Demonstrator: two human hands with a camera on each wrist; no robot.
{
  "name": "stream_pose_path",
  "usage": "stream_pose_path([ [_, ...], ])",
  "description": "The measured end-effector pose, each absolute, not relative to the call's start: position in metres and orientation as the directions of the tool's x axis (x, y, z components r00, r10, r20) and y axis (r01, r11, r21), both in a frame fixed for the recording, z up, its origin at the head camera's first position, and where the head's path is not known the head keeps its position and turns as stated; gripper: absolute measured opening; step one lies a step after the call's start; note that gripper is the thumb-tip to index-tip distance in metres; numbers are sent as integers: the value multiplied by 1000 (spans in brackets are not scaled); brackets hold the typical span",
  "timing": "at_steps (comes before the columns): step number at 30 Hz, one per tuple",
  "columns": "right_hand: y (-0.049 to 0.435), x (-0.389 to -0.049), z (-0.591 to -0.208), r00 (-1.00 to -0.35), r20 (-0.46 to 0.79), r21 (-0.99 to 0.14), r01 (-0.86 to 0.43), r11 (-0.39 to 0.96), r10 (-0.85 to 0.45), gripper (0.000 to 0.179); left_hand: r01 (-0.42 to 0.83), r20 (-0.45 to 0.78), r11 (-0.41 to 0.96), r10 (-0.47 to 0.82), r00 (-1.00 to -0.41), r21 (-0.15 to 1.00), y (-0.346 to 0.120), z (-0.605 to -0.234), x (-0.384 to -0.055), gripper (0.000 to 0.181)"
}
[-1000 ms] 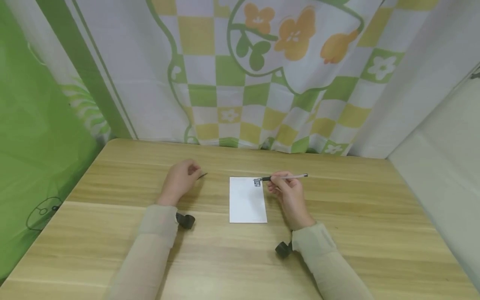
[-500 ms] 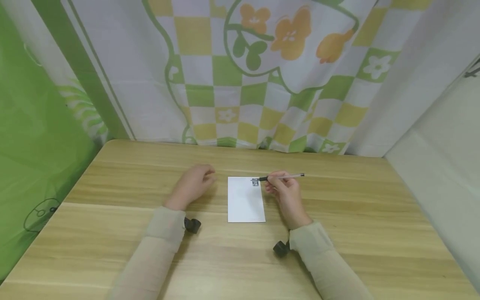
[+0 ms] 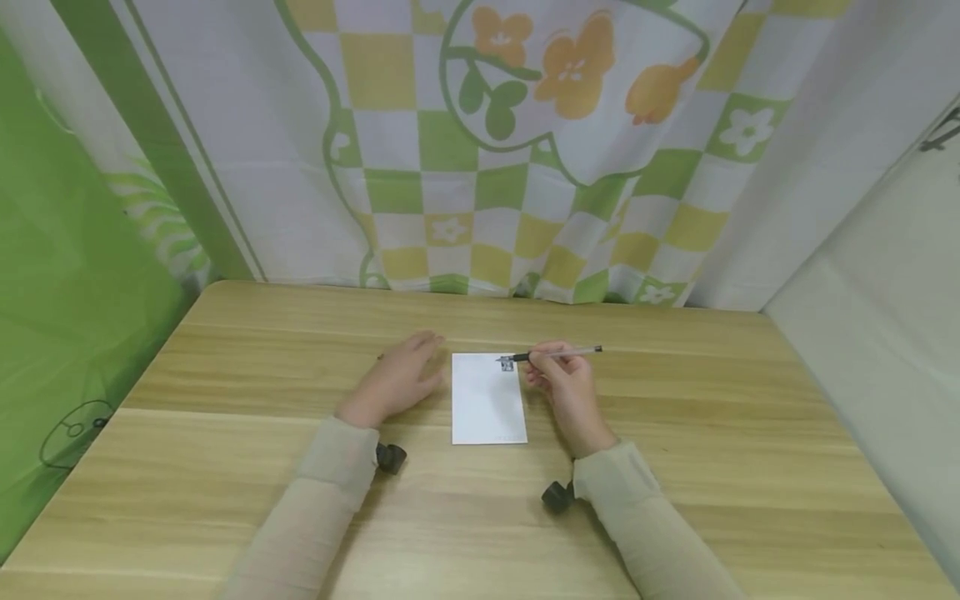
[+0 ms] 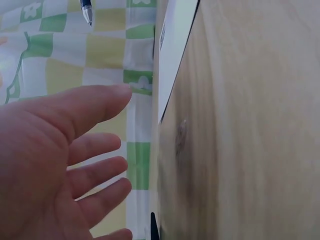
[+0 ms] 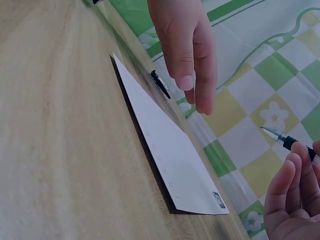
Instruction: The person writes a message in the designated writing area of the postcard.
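My right hand (image 3: 566, 387) pinches an uncapped pen (image 3: 573, 352) with a clear barrel and black grip, its tip pointing left above the card's upper right. Flat on the table lies a white card (image 3: 480, 408), resembling a postcard, with a small dark printed square (image 3: 507, 364) in its upper right corner. My left hand (image 3: 397, 375) hovers just left of the card, fingers extended and holding nothing; the left wrist view shows its thumb apart from the fingers. A black pen cap (image 5: 160, 84) lies on the table beyond the card, near the left hand.
The wooden table (image 3: 465, 525) spreads around the card. A checked, flowered curtain (image 3: 517, 167) hangs along its far edge. Green cloth (image 3: 67, 275) borders the left, with a thin wire loop (image 3: 75, 429) near it. A pale wall (image 3: 885, 333) stands at right.
My left hand has let go of the dark pen cap, moved right toward the card, and straightened its fingers. The right hand still holds the pen over the card's corner.
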State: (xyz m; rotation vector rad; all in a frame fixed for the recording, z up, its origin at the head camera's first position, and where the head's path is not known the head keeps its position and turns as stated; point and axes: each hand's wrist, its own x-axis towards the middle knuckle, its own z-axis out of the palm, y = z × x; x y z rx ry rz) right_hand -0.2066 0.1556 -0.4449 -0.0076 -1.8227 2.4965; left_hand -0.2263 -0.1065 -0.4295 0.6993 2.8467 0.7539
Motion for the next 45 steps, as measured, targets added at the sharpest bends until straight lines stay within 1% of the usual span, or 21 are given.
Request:
stream_pose_path([
  [4, 156, -206, -445, -999, 28, -954, -39, -298, 41, 9, 410, -39, 768, 490, -871, 492, -104, -430, -223, 67],
  [8, 156, -205, -446, -999, 31, -955, -39, -293, 34, 9, 447, -56, 761, 531, -845, 471, -102, -433, -222, 67],
  [11, 156, -205, -446, -999, 34, -958, -42, -284, 33, 8, 450, -77, 761, 542, -837, 467, -101, -436, -221, 70],
  [16, 156, -205, -447, -999, 32, -964, -40, -262, 33, 5, 433, -130, 775, 541, -831, 461, -100, -436, -219, 74],
  [24, 155, -205, -447, -999, 14, -970, -22, -242, 33, 5, 377, -186, 783, 519, -834, 494, -99, -435, -215, 74],
  [31, 152, -205, -447, -1000, 11, -974, -13, -228, 10, 5, 371, -198, 796, 509, -837, 478, -101, -436, -215, 75],
  [45, 142, -208, -446, -1000, 21, -989, -23, -143, 13, 15, 384, -223, 796, 527, -820, 469, -100, -439, -219, 77],
])
